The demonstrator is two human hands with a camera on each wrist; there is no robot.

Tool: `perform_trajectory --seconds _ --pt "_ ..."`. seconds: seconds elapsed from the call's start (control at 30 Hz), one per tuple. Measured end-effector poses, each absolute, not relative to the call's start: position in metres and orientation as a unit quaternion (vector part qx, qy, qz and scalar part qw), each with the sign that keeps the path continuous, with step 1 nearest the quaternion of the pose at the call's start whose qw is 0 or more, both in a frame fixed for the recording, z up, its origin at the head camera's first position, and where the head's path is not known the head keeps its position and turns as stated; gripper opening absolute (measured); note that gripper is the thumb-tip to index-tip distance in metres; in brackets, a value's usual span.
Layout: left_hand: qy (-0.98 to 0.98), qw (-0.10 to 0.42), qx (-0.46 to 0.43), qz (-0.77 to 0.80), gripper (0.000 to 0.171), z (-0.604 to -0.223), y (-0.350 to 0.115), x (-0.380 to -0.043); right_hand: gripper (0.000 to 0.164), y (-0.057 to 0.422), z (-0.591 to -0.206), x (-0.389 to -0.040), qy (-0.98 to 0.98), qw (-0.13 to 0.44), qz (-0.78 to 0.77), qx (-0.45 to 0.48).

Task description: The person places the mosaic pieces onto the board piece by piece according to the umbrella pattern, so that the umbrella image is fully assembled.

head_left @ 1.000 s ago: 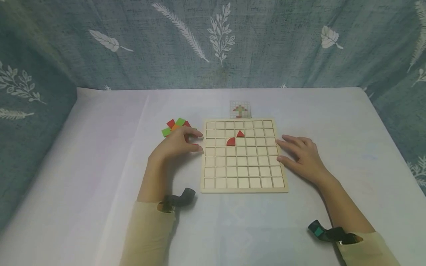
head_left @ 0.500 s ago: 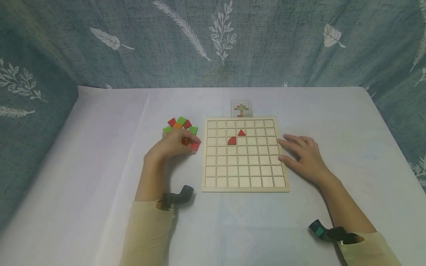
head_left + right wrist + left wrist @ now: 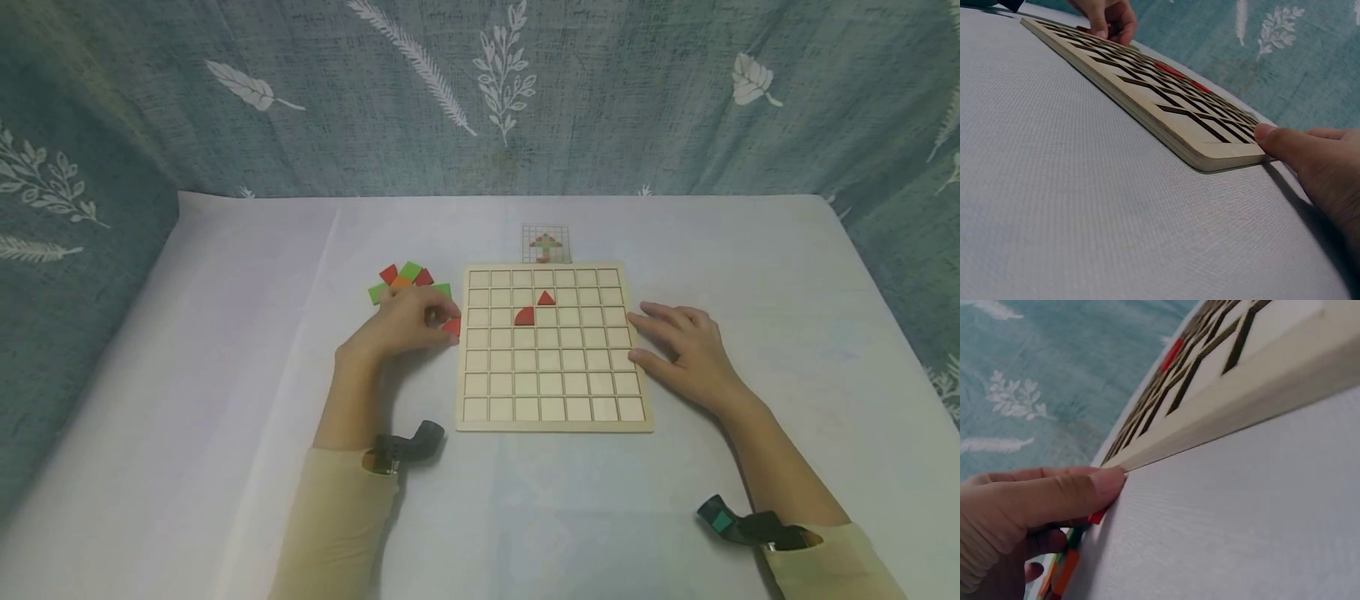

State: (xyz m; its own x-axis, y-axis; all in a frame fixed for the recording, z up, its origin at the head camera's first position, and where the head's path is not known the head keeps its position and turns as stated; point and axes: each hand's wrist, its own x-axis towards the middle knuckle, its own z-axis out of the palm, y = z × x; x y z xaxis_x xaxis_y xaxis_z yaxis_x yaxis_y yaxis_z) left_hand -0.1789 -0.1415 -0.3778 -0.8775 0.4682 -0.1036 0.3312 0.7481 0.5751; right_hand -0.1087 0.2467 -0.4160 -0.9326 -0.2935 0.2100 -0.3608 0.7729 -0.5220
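Left hand pinching a red piece, now nearer the grid board, right hand unmoved, relaxed against the board

The left hand pinches a red tile at the board's side edge; whether tile and edge touch is unclear. More red shows on the grid, toward the board's far edge. Below the fingers, an orange tile and something green lie on the white worktop. Beyond hangs blue-green cloth with white leaf prints.
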Motion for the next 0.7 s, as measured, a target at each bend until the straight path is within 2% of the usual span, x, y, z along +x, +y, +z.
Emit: perform_trajectory --seconds 0.1,0.3,0.7 --pt "0.928 0.123 0.213 0.281 0.018 -0.377 -0.143 -0.178 0.049 0.247 -0.416 -0.109 -0.941 0.058 0.286 0.173" --pt "0.927 0.125 0.200 0.293 0.036 -0.378 -0.151 -0.177 0.050 0.247 -0.416 -0.109 -0.942 0.058 0.282 0.173" --pt "0.948 0.075 0.159 0.265 0.020 -0.382 -0.154 -0.181 0.050 0.248 -0.417 -0.110 -0.941 0.060 0.283 0.176"
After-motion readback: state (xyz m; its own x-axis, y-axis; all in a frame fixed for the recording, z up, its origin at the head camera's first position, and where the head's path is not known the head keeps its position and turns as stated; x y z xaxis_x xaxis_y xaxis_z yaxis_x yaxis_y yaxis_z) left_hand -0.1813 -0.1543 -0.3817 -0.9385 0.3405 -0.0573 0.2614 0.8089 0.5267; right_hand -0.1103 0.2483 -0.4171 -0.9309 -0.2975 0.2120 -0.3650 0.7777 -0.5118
